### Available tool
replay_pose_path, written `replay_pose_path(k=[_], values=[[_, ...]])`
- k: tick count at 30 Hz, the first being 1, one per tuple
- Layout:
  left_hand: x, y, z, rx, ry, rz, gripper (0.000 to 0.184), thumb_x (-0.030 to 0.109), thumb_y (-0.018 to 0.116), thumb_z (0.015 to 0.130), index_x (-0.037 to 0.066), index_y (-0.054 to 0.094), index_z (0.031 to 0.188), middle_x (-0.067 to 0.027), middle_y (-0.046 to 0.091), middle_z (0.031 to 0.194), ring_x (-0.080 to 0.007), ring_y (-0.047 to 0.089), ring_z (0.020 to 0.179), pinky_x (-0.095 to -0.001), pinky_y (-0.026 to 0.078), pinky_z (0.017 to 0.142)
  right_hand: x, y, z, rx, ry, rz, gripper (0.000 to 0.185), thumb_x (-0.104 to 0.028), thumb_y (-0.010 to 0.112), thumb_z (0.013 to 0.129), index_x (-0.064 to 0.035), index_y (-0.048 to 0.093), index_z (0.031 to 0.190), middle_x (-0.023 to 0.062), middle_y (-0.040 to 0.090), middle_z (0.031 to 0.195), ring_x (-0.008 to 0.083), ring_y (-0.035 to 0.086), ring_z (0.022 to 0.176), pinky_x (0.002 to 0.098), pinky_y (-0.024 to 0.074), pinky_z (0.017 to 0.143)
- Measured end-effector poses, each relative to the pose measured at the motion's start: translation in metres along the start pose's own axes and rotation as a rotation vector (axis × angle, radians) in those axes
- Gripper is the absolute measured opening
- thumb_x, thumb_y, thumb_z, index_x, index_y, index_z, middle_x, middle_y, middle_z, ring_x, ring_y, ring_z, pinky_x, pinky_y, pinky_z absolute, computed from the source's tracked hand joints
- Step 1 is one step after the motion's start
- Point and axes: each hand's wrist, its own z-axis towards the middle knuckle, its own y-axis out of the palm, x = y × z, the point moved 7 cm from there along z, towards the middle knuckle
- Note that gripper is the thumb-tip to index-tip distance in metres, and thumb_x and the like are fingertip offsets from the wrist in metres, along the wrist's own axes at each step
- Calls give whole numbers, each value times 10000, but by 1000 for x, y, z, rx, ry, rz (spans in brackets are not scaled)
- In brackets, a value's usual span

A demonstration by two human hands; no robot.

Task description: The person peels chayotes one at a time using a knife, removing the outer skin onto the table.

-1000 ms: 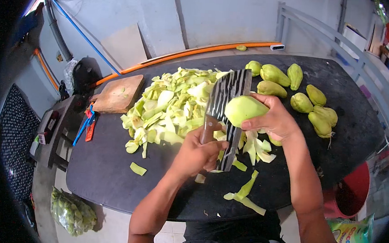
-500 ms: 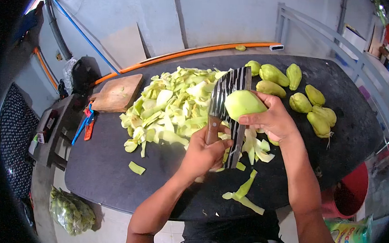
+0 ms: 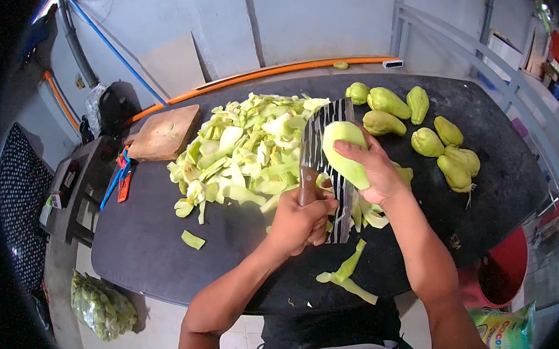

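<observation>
My left hand (image 3: 302,222) is closed around the brown wooden handle of a wide-bladed knife (image 3: 317,135), held upright. Black and pale stripes show on the blade and on a strip running down beside my fingers; I cannot tell whether that strip is part of the knife. In my right hand (image 3: 376,167) is a peeled, pale green chayote (image 3: 342,140), tilted against or just in front of the blade, my thumb across its face. Behind the knife lies a big heap of green peelings (image 3: 242,153). Some long peel strips (image 3: 350,268) lie nearer to me.
Several unpeeled chayotes (image 3: 386,103) sit at the back right of the dark table (image 3: 154,231). A wooden board (image 3: 165,132) stands at the left, beside an orange-and-blue tool (image 3: 124,187). On the floor are a bag of greens (image 3: 102,304) and a red bin (image 3: 504,271).
My right hand has turned the chayote from lying sideways to a more upright tilt, its thumb now over the front. The knife stays about where it was. The view has shifted slightly.
</observation>
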Motion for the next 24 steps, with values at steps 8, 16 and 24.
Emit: replay_pose_path(k=[8, 16, 24], values=[[-6, 7, 2, -22, -25, 60, 144, 50, 680, 887, -12, 571, 957, -3, 433, 521, -108, 366, 361, -289, 301, 361, -2, -11, 2, 101, 10, 83, 421, -180, 826, 797, -56, 609, 1136, 40, 672, 955, 129, 668, 793, 276, 554, 686], [-8, 12, 3, -11, -34, 27, 102, 49, 651, 893, -18, 575, 907, -11, 425, 522, -110, 367, 364, -289, 311, 367, -5, -3, 3, 148, -83, 103, 396, -184, 829, 789, -90, 624, 1115, 26, 678, 919, 122, 666, 744, 270, 549, 635], [-11, 11, 6, -11, -46, 103, 128, 55, 664, 891, 24, 543, 861, 6, 386, 527, -101, 334, 356, -284, 276, 358, 11, -1, 3, 157, -45, 110, 483, -232, 865, 759, -19, 599, 1101, 80, 679, 1005, 152, 676, 847, 318, 563, 722]])
